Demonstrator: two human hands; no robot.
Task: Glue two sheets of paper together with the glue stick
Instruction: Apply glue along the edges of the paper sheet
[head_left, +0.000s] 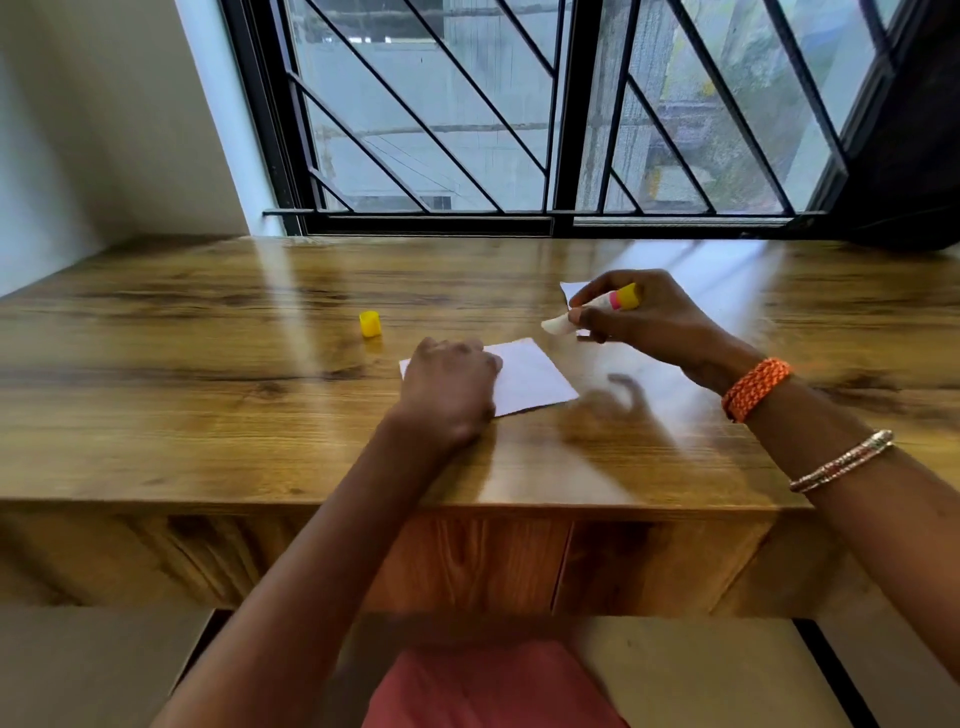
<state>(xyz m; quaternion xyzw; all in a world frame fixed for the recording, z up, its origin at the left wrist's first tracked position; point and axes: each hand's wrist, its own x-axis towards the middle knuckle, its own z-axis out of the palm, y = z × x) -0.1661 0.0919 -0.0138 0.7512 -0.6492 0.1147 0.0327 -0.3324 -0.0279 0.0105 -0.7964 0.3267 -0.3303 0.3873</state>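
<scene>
A white sheet of paper (530, 376) lies flat in the middle of the wooden table (208, 405). My left hand (449, 387) rests on its left part with the fingers curled under, pressing it down. My right hand (644, 314) hovers above and to the right, gripping the uncapped glue stick (597, 307), whose white tip points down to the left and whose yellow and pink end points up to the right. A second white sheet (571, 290) lies behind that hand, mostly hidden. The yellow cap (370, 323) stands on the table to the left of the paper.
A barred window (519, 114) runs along the table's far edge. A white wall (104, 130) closes the left side. The table's front edge (467, 506) is close to my body, with drawer fronts below it.
</scene>
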